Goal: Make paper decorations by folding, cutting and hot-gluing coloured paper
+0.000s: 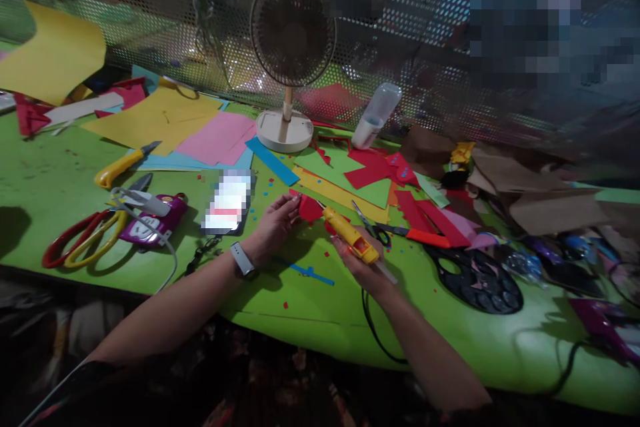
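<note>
Between the fingertips of my left hand (278, 219) is a red paper piece (311, 209), raised a little above the green table (270, 303). My right hand (364, 268) is wrapped around a yellow hot glue gun (350, 233); its nozzle points left, close to the paper's right side. A pale glue stick (386, 271) sticks out of the gun's back, and a dark cord (373, 327) hangs below. Whether the nozzle touches the paper, I cannot tell. A blue paper strip (313, 272) lies on the table under my hands. A watch (242, 258) is on my left wrist.
Left are a phone (227, 203), a purple device (173, 217), large scissors (75, 247) and a yellow-handled cutter (120, 167). A white fan (285, 130) and a tilted bottle (375, 117) stand behind. Small scissors (370, 223), an orange cutter (427, 237) and a black palette (480, 283) lie right.
</note>
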`<state>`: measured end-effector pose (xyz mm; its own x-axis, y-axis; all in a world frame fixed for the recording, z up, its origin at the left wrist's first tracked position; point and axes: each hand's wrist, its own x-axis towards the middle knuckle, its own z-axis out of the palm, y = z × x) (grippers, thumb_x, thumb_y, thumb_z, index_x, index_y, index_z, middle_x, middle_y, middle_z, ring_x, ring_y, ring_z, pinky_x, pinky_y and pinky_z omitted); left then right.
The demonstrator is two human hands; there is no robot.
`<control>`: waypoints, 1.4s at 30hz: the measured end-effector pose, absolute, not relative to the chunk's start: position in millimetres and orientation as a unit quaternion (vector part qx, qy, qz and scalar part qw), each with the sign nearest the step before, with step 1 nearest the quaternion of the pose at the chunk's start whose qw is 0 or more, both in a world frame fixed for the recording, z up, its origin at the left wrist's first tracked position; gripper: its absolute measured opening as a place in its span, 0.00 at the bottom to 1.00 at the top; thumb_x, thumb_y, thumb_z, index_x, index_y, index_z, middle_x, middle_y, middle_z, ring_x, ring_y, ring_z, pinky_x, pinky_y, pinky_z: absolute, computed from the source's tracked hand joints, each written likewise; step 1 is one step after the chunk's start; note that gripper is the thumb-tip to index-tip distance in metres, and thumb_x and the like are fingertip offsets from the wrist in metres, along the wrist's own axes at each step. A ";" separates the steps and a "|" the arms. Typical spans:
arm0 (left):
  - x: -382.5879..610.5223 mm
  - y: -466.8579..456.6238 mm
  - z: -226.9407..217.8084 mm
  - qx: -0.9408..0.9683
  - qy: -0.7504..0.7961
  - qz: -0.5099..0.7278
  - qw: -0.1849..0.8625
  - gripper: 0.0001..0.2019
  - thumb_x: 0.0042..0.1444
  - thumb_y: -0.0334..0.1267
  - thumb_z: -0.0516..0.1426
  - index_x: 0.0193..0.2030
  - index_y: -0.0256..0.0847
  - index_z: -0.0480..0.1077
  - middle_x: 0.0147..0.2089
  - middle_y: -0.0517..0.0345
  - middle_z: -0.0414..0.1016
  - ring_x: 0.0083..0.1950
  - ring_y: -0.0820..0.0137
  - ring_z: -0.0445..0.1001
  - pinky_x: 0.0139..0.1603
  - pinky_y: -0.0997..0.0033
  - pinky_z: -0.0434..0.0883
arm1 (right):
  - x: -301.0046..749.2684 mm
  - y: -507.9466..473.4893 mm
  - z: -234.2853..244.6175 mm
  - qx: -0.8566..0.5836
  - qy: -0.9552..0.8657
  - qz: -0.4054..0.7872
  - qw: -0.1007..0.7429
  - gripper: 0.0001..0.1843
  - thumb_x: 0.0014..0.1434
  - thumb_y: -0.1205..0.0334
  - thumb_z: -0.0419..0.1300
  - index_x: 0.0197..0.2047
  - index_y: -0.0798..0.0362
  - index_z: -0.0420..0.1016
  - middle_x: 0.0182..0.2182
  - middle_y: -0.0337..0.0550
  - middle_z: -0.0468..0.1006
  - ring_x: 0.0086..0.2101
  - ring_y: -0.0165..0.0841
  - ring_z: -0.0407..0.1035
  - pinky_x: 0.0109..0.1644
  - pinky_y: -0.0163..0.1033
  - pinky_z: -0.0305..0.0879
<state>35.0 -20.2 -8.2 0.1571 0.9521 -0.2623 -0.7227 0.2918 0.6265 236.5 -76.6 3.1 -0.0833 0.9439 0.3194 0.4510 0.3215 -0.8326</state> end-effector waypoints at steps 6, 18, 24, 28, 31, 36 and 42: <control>36.5 -20.7 -9.0 0.186 0.317 0.560 0.743 0.06 0.54 0.33 0.66 0.36 0.40 0.74 0.36 0.59 0.80 0.35 0.72 0.80 0.37 0.73 0.77 | 235.2 -76.5 4.3 -0.506 -0.685 0.285 0.441 0.10 0.59 0.50 0.63 0.35 0.47 0.72 0.26 0.38 0.73 0.26 0.34 0.69 0.28 0.41 0.70; 34.9 -19.4 -3.9 0.154 0.326 0.572 0.737 0.06 0.53 0.30 0.66 0.35 0.39 0.73 0.34 0.61 0.80 0.33 0.76 0.79 0.34 0.79 0.75 | 234.0 -75.7 7.7 -0.492 -0.708 0.272 0.428 0.14 0.59 0.49 0.63 0.29 0.48 0.68 0.22 0.35 0.69 0.22 0.31 0.64 0.26 0.39 0.66; 34.0 -19.0 -5.2 0.152 0.319 0.577 0.737 0.07 0.53 0.30 0.67 0.35 0.41 0.73 0.34 0.62 0.81 0.34 0.76 0.79 0.35 0.78 0.75 | 233.3 -75.7 10.0 -0.498 -0.704 0.277 0.423 0.13 0.59 0.50 0.63 0.29 0.47 0.67 0.22 0.35 0.69 0.22 0.31 0.64 0.26 0.38 0.65; 33.4 -18.9 -6.1 0.154 0.317 0.577 0.737 0.06 0.53 0.31 0.67 0.35 0.41 0.74 0.35 0.62 0.81 0.34 0.76 0.79 0.36 0.78 0.75 | 233.2 -75.8 9.9 -0.503 -0.695 0.294 0.422 0.14 0.60 0.51 0.63 0.29 0.47 0.66 0.22 0.35 0.69 0.22 0.32 0.65 0.25 0.39 0.64; 33.3 -19.1 -5.2 0.151 0.317 0.577 0.737 0.06 0.52 0.31 0.67 0.35 0.41 0.74 0.34 0.62 0.81 0.34 0.75 0.79 0.36 0.77 0.75 | 233.7 -76.3 10.0 -0.507 -0.692 0.302 0.415 0.15 0.59 0.50 0.63 0.28 0.47 0.65 0.21 0.35 0.68 0.21 0.32 0.63 0.24 0.39 0.63; 33.8 -19.7 -2.6 0.150 0.322 0.576 0.736 0.07 0.51 0.31 0.68 0.35 0.40 0.74 0.34 0.62 0.81 0.33 0.75 0.79 0.35 0.77 0.75 | 234.6 -76.9 8.8 -0.507 -0.692 0.313 0.408 0.15 0.59 0.50 0.63 0.27 0.47 0.66 0.21 0.34 0.67 0.21 0.31 0.63 0.24 0.39 0.62; 35.6 -19.6 -1.8 0.149 0.327 0.576 0.734 0.08 0.52 0.31 0.67 0.36 0.39 0.73 0.33 0.63 0.80 0.32 0.76 0.79 0.35 0.77 0.75 | 235.5 -75.3 -0.5 -0.500 -0.681 0.329 0.421 0.15 0.59 0.51 0.64 0.28 0.47 0.66 0.23 0.35 0.68 0.22 0.32 0.64 0.25 0.39 0.64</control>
<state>35.6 -19.6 -1.8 0.1218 0.9434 -0.3086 -0.7482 0.2915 0.5960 235.5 -75.3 -0.5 -0.1446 0.9589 0.2442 0.4037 0.2825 -0.8702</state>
